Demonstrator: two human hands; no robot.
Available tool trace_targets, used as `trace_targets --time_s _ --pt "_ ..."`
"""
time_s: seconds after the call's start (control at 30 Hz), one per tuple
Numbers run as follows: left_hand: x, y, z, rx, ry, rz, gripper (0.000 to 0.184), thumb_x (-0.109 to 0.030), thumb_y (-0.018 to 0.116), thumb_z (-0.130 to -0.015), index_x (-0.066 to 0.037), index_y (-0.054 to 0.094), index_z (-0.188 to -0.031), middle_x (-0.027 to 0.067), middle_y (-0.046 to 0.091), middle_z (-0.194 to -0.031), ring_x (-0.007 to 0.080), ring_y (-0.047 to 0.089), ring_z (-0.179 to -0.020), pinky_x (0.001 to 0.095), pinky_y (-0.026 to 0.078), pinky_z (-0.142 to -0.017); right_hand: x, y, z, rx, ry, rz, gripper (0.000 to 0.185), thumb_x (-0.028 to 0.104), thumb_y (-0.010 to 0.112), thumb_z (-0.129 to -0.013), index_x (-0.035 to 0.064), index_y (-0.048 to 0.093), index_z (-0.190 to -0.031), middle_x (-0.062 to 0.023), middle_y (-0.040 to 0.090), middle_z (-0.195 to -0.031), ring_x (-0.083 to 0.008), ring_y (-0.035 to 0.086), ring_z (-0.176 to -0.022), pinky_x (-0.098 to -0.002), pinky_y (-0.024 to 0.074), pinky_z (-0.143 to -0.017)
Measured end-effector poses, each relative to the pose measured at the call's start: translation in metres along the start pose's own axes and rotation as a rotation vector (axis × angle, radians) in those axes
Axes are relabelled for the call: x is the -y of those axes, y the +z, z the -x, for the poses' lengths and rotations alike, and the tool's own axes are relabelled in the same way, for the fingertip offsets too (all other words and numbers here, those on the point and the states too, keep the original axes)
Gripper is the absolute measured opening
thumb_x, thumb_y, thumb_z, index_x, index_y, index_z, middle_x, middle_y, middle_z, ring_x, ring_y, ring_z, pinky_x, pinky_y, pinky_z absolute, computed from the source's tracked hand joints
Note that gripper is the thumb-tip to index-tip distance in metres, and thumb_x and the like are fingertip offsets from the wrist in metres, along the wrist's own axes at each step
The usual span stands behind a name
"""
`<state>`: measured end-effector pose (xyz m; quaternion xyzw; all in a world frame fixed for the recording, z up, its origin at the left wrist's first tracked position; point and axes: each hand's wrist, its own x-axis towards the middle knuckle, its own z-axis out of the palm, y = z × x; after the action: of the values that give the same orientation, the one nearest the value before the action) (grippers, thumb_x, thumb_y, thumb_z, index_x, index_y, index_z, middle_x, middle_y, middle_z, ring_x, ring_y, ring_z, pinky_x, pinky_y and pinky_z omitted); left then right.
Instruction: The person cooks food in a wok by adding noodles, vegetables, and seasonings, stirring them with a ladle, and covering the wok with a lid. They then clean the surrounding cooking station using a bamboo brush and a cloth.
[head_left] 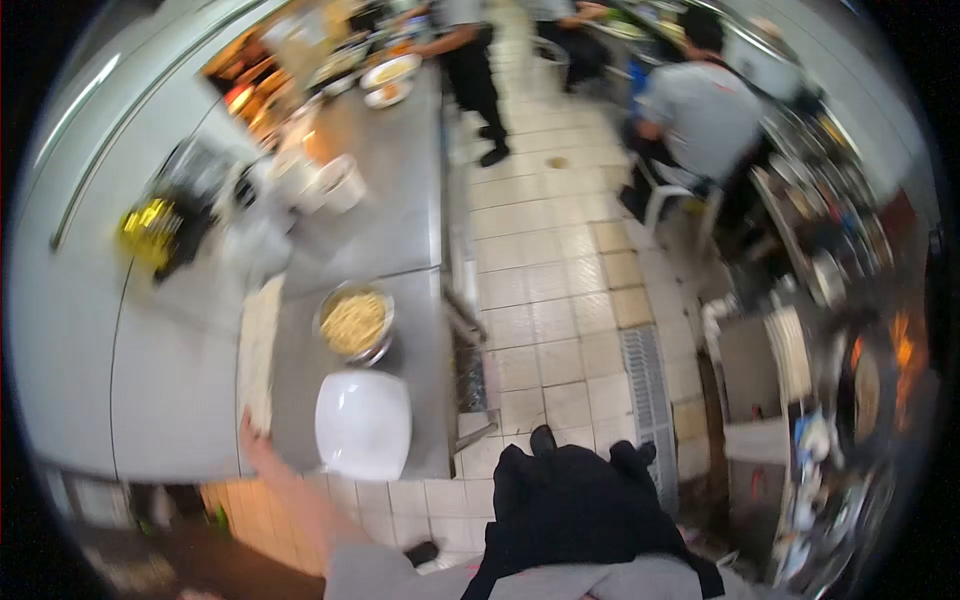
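Note:
My left hand (256,436) reaches to the near end of a long white folded cloth or board (262,350) along the left side of the steel counter; its fingers touch that end, but blur hides whether they grip it. To the right of the hand lies a white square plate (363,425), with nothing on it. Just beyond the plate stands a metal bowl (372,352) filled with pale yellow strips, perhaps fries (353,321). My right hand is not in view.
White containers (338,184), plastic bags (255,235) and a yellow package (150,232) stand farther along the counter (405,210). One person sits on a white chair (655,205); others stand farther back. Flames (903,350) rise by a pan (866,390) at right.

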<state>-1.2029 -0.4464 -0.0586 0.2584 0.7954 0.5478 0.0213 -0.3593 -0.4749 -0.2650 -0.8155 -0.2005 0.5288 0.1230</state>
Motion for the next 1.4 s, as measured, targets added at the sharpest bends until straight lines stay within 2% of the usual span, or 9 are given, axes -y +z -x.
trace_targets --time_s 0.07,0.2,0.3,0.6,0.77,0.8,1.1,1.3,1.4 --pt "-0.070 0.023 0.038 -0.035 0.037 0.138 0.051 -0.017 0.049 -0.083 -0.006 0.049 -0.133 0.0121 0.047 -0.134 0.0283 0.048 -0.119 0.0376 0.042 -0.100 -0.049 0.004 -0.004 0.031 -0.130 0.140 0.042 0.029 0.051 -0.088 -0.0034 0.064 -0.066 -0.0170 0.062 -0.059 -0.0264 0.065 -0.052 -0.0388 0.0530 -0.052" --pt "-0.004 0.021 -0.037 0.299 0.261 0.202 0.064 -0.031 0.053 -0.081 0.002 0.044 -0.135 0.0204 0.047 -0.135 0.0376 0.047 -0.122 0.0447 0.043 -0.098 -0.121 0.033 -0.017 -0.048 -0.329 0.259 0.042 0.028 0.051 -0.088 -0.0035 0.065 -0.064 -0.0173 0.063 -0.057 -0.0265 0.065 -0.051 -0.0387 0.0533 -0.051" --pt "-0.107 0.140 0.036 0.407 0.349 0.179 0.064 -0.031 0.054 -0.081 0.003 0.044 -0.134 0.0207 0.048 -0.134 0.0377 0.048 -0.121 0.0446 0.043 -0.098 -0.104 0.035 -0.003 -0.052 0.068 -0.029 0.039 0.027 0.054 -0.087 -0.0050 0.064 -0.067 -0.0191 0.064 -0.061 -0.0282 0.067 -0.053 -0.0401 0.0563 -0.048" --pt "-0.318 0.342 0.158 0.857 0.895 0.291 0.065 -0.031 0.055 -0.082 0.005 0.044 -0.134 0.0215 0.050 -0.131 0.0381 0.051 -0.117 0.0441 0.044 -0.097 -0.147 -0.002 -0.001 -0.327 0.389 -0.865 0.029 0.026 0.059 -0.086 0.0023 0.058 -0.103 -0.0198 0.065 -0.078 -0.0310 0.066 -0.060 -0.0477 0.0571 -0.049" --pt "-0.430 0.508 0.293 1.537 0.159 0.462 0.050 -0.021 0.055 -0.091 0.006 0.043 -0.131 0.0208 0.053 -0.127 0.0321 0.057 -0.111 0.0420 0.048 -0.094 -0.171 -0.063 -0.019 -0.672 0.246 -1.439 0.040 0.036 0.053 -0.092 0.0019 0.051 -0.114 -0.0151 0.061 -0.075 -0.0244 0.063 -0.057 -0.0402 0.0534 -0.047" --pt "-0.464 0.541 0.329 1.724 -0.465 0.508 0.044 -0.015 0.055 -0.091 0.005 0.045 -0.129 0.0202 0.053 -0.128 0.0320 0.056 -0.113 0.0426 0.048 -0.094 -0.154 -0.091 -0.007 -0.713 0.200 -1.499 0.044 0.040 0.052 -0.093 0.0013 0.051 -0.114 -0.0141 0.060 -0.074 -0.0222 0.062 -0.057 -0.0374 0.0530 -0.048" --pt "-0.587 0.674 0.630 1.994 -0.354 0.381 0.043 -0.003 0.053 -0.091 0.004 0.041 -0.132 0.0198 0.053 -0.129 0.0327 0.055 -0.115 0.0451 0.047 -0.097 -0.112 -0.201 -0.003 -0.844 -0.073 -1.756 0.063 0.058 0.047 -0.091 0.0033 0.051 -0.121 -0.0091 0.059 -0.077 -0.0161 0.060 -0.059 -0.0297 0.0503 -0.048" --pt "-0.600 0.773 0.767 2.073 -0.415 0.432 0.039 0.009 0.054 -0.085 0.007 0.047 -0.123 0.0223 0.056 -0.120 0.0365 0.060 -0.105 0.0494 0.051 -0.090 -0.116 -0.170 0.012 -0.899 0.087 -1.795 0.058 0.054 0.046 -0.093 0.0029 0.052 -0.119 -0.0074 0.058 -0.076 -0.0158 0.060 -0.060 -0.0295 0.0496 -0.047" --pt "-0.622 0.733 0.824 1.997 -0.318 0.354 0.035 0.009 0.054 -0.085 0.009 0.047 -0.118 0.0232 0.057 -0.115 0.0381 0.061 -0.102 0.0508 0.054 -0.085 -0.118 -0.147 0.023 -0.938 0.155 -1.793 0.059 0.055 0.045 -0.093 0.0031 0.051 -0.119 -0.0081 0.059 -0.078 -0.0163 0.060 -0.061 -0.0304 0.0494 -0.048"
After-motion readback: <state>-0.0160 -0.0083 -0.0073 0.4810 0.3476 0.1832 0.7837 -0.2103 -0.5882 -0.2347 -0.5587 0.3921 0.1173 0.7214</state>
